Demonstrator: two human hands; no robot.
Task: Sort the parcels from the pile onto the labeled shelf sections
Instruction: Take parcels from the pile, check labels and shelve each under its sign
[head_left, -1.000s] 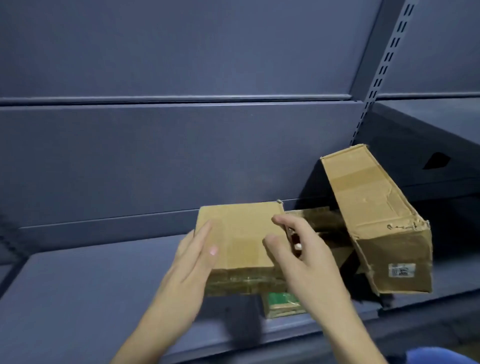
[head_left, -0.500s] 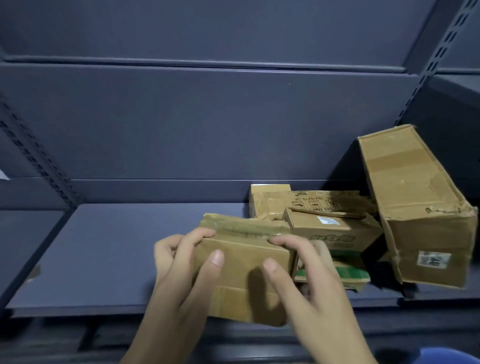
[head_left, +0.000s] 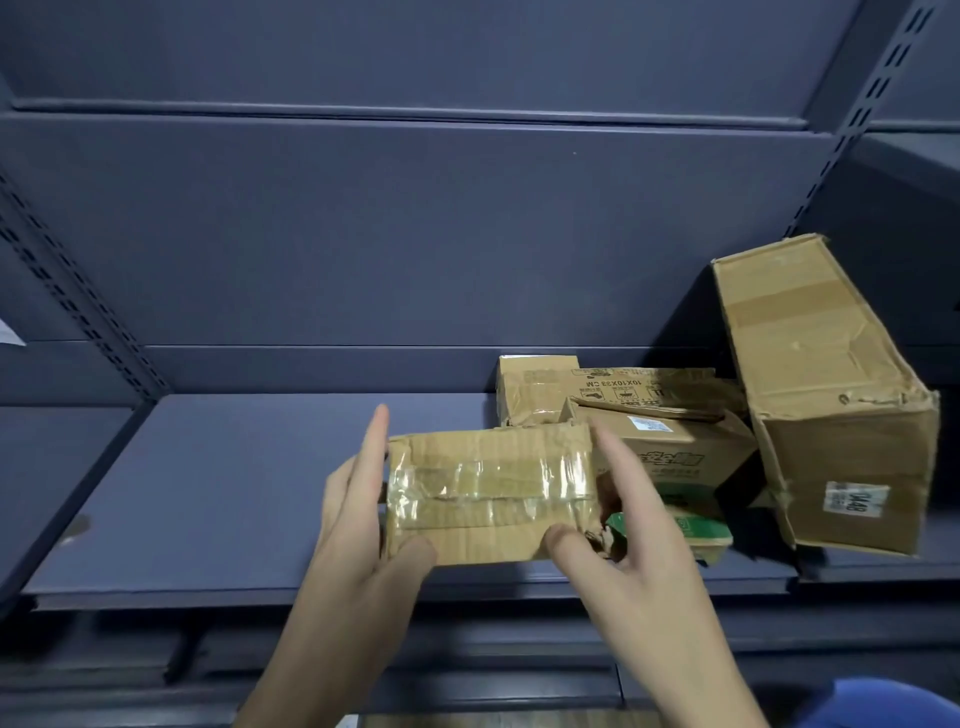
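Note:
I hold a small, worn cardboard parcel (head_left: 488, 493) with clear tape across its face, just above the front of the dark blue shelf (head_left: 234, 493). My left hand (head_left: 358, 519) grips its left end, fingers straight up the side and thumb under the front edge. At the right end, my right hand (head_left: 639, 535) holds it between thumb and raised forefinger. The pile lies just right of it: a printed box (head_left: 670, 441), a green-edged box (head_left: 696, 530) beneath, and a large dented box (head_left: 821, 395) leaning at the far right.
Behind the pile, two more cardboard boxes (head_left: 535, 384) stand against the shelf's back panel. Perforated uprights (head_left: 83, 306) divide the shelf sections. A white paper label (head_left: 8, 332) shows at the left edge. A lower shelf (head_left: 467, 665) sits below.
The parcel has come off the pile and turned in both hands, so its taped face now points at me. My fingers have straightened along its ends.

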